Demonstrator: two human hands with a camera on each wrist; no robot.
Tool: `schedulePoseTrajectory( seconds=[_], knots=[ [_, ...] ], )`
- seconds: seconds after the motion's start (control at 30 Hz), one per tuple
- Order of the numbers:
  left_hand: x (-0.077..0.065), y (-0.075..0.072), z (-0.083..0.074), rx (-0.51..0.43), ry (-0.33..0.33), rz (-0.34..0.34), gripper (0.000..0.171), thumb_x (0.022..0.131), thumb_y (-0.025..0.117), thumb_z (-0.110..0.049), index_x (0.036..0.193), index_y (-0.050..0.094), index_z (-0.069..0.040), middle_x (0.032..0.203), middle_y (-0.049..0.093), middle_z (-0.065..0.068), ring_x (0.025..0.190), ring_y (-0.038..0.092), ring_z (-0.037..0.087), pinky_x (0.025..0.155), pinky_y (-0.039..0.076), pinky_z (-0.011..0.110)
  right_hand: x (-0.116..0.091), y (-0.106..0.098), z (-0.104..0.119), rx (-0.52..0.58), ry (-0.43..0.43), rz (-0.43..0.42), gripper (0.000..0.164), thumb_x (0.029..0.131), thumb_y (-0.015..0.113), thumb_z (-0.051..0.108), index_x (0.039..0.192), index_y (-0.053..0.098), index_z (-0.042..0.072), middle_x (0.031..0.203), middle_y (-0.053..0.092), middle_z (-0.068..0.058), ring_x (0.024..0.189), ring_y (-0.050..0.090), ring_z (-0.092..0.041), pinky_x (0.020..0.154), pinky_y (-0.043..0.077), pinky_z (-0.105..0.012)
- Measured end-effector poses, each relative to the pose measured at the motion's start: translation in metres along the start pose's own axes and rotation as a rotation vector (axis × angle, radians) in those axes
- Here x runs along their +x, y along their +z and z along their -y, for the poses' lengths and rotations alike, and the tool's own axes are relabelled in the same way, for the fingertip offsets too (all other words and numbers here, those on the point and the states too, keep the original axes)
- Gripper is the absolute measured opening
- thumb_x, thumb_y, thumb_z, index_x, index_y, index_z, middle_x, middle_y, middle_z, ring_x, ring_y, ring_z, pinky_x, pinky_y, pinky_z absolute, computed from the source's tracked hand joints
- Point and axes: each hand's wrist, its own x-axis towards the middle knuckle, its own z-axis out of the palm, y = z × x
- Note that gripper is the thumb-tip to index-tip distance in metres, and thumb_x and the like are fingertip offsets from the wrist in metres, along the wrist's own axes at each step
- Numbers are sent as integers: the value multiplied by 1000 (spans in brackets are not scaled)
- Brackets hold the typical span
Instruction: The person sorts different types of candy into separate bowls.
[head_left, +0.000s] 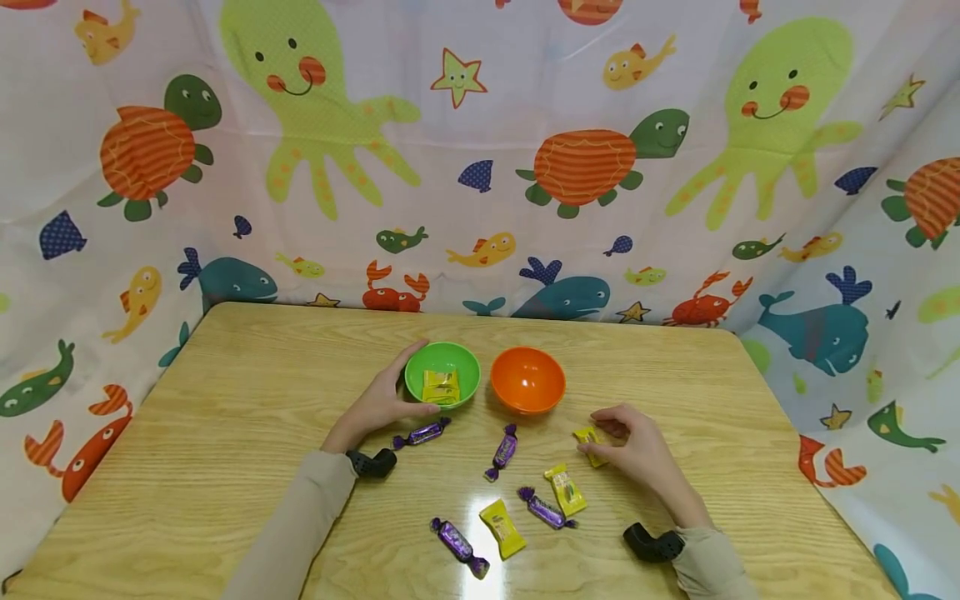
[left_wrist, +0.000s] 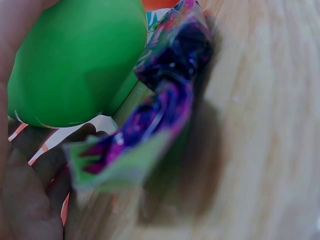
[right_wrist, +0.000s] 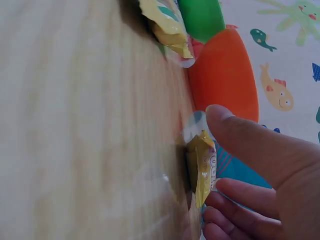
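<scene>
My left hand (head_left: pixel 382 402) holds the green bowl (head_left: pixel 467 398) at its left side, fingers round the far wall and thumb along the near rim. Yellow-wrapped candies (head_left: pixel 440 387) lie inside this bowl. Just in front of it is a purple twist-wrapped candy (head_left: pixel 422 434), large in the left wrist view. My right hand (head_left: pixel 633 446) is over a yellow-wrapped candy (head_left: pixel 588 437) on the table. In the right wrist view the thumb stands apart from that candy (right_wrist: pixel 202 167), while a fingertip is right at its edge.
An orange bowl (head_left: pixel 528 381) stands right of the green one. Nearer me on the wooden table (head_left: pixel 247 400) lie more purple candies (head_left: pixel 460 546) and yellow candies (head_left: pixel 502 528). A printed sea-animal curtain (head_left: pixel 450 133) rises behind the table.
</scene>
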Motion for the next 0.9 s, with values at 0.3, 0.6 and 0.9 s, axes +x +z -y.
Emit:
schedulePoseTrajectory(
  seconds=[0.3, 0.6, 0.9],
  knots=[
    [0, 0, -1, -4, -3, -2, 110, 74, 89, -31, 160, 20, -22, 161, 25, 3, 148, 21, 27, 117, 16, 57, -15, 1, 0, -66, -78, -6, 28, 76, 87, 13, 100, 74, 9, 95, 64, 2, 87, 62, -16, 76, 54, -30],
    [0, 0, 1, 0, -1, -1, 112, 73, 89, -36, 160, 20, -22, 162, 25, 3, 147, 21, 27, 117, 16, 56, -8, 5, 3, -26, -96, 1, 19, 78, 84, 7, 95, 76, 11, 91, 65, 5, 84, 61, -14, 73, 54, -28],
    [0, 0, 1, -14, 9, 0, 109, 73, 89, -36, 158, 21, -33, 162, 24, 5, 148, 21, 28, 117, 15, 56, 9, -3, 29, 2, -166, -10, 22, 75, 84, 3, 94, 76, 10, 90, 65, 3, 81, 60, -16, 72, 54, -32]
  ],
)
